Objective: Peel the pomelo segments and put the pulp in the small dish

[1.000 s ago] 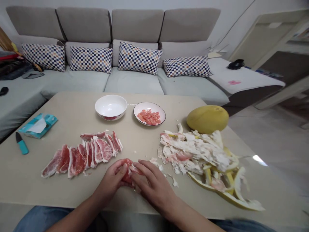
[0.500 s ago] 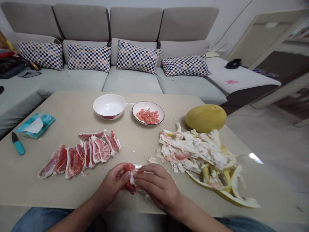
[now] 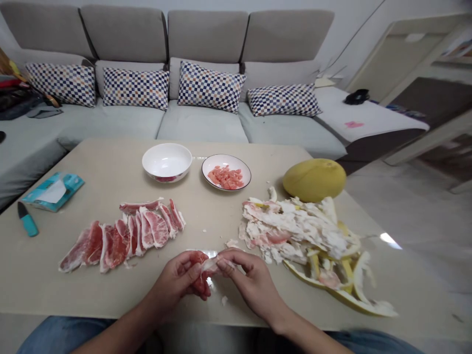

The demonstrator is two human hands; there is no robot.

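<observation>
Near the table's front edge, my left hand (image 3: pixel 179 278) is closed around a red pomelo segment (image 3: pixel 201 282). My right hand (image 3: pixel 249 275) pinches a strip of pale membrane (image 3: pixel 212 265), which stretches from the segment to my fingertips. To the left lies a row of pomelo segments (image 3: pixel 120 241) with white skin still on them. A heap of white pith and membrane (image 3: pixel 291 226) sits to the right, over curved yellow rind (image 3: pixel 368 307). Beyond my hands, a dark-rimmed plate (image 3: pixel 241 163) holds small pieces of peeled red flesh (image 3: pixel 226 177).
A white bowl (image 3: pixel 167 160) stands left of the plate. One whole yellow pomelo (image 3: pixel 314 180) rests behind the peel heap. On the far left are a blue tissue pack (image 3: pixel 55 191) and a teal-handled knife (image 3: pixel 27 220). A grey sofa (image 3: pixel 202 125) lines the table's far side.
My right hand has turned and drawn slightly away from the left, pulling the membrane out into a longer strip. My left hand stays in place with the segment.
</observation>
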